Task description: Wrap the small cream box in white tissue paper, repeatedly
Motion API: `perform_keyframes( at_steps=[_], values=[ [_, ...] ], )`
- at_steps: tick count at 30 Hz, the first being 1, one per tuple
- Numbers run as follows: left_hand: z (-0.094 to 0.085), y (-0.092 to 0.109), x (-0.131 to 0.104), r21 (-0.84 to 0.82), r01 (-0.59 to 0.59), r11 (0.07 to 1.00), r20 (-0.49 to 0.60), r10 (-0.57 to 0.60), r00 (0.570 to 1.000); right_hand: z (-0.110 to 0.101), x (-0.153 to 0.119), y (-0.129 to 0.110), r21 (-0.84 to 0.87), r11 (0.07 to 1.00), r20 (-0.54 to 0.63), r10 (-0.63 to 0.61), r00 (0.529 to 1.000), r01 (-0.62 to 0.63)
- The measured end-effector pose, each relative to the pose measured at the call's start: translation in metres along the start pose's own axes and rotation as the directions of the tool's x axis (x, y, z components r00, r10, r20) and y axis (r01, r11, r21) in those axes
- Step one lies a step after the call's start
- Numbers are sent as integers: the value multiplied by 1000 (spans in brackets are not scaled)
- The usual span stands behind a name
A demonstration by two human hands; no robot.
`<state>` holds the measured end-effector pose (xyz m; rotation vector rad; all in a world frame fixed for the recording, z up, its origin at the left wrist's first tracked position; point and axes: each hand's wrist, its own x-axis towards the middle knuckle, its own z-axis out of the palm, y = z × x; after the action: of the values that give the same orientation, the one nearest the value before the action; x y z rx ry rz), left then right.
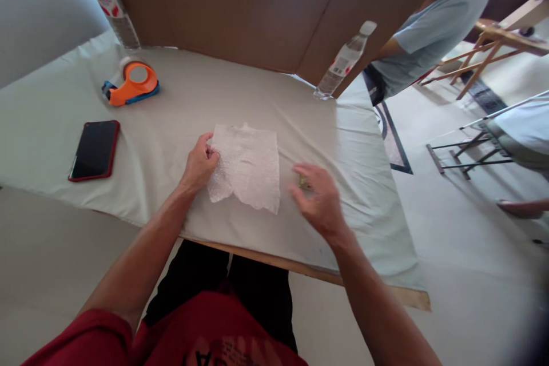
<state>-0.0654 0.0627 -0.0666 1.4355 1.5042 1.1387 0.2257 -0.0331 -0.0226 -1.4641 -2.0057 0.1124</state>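
Two bare hands share the work at the near side of the cloth-covered table [240, 88], and each wants a different touch from you. Your left hand [199, 166] is at the left edge of the white crinkled sheet [253, 168], bubble wrap by the look of it, with thumb and curled fingers seeming to pinch that edge. The sheet lies on the cloth between your hands, roughly square to you, its lower edge ragged and its lower left corner rumpled. A light pinch should be enough there; a hard pull would probably drag the whole piece askew or bunch it further, so smooth that rumpled corner with a fingertip. Your right hand [321, 197] is beside the sheet's right edge, apart from it, thumb and fingers bent around a small yellowish-green item [305, 182]. Blur hides whether those fingers grip it or merely surround it on the cloth, so you cannot tell from this view. Something so small would sit best between thumb and fingertips, taken from opposite sides, with your wrist clear of the sheet. Move that hand gently, since a brush against the right edge could shift such thin material.
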Motion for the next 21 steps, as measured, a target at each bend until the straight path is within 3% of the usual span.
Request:
perform_keyframes(
  at_steps=[4, 8, 10, 13, 15, 17, 19, 21],
  values=[
    [1, 1, 0, 101, -17, 995, -24, 19, 1000, 34, 2, -43, 80, 984, 317, -174, 932, 156],
    [-11, 23, -17, 337, -91, 937, -80, 125, 989, 46, -4, -55, 60, 981, 410, -191, 892, 183],
    [-19, 43, -30, 448, -271, 852, 70, 268, 961, 44, -5, -57, 54, 981, 429, -193, 883, 188],
    [-22, 66, -44, 502, -546, 671, 359, 413, 837, 39, 0, -57, 102, 970, 458, -242, 856, 219],
    [-16, 69, -46, 511, -638, 576, 527, 376, 762, 36, 5, -54, 146, 964, 449, -266, 853, 223],
    [-9, 61, -43, 532, -678, 507, 663, 249, 706, 35, 9, -48, 167, 963, 408, -263, 875, 211],
    [-6, 45, -40, 534, -686, 494, 720, 158, 675, 32, 9, -38, 141, 970, 387, -240, 890, 200],
    [-9, 29, -41, 525, -681, 509, 731, 139, 668, 29, 6, -28, 87, 976, 417, -217, 883, 199]
  ],
)
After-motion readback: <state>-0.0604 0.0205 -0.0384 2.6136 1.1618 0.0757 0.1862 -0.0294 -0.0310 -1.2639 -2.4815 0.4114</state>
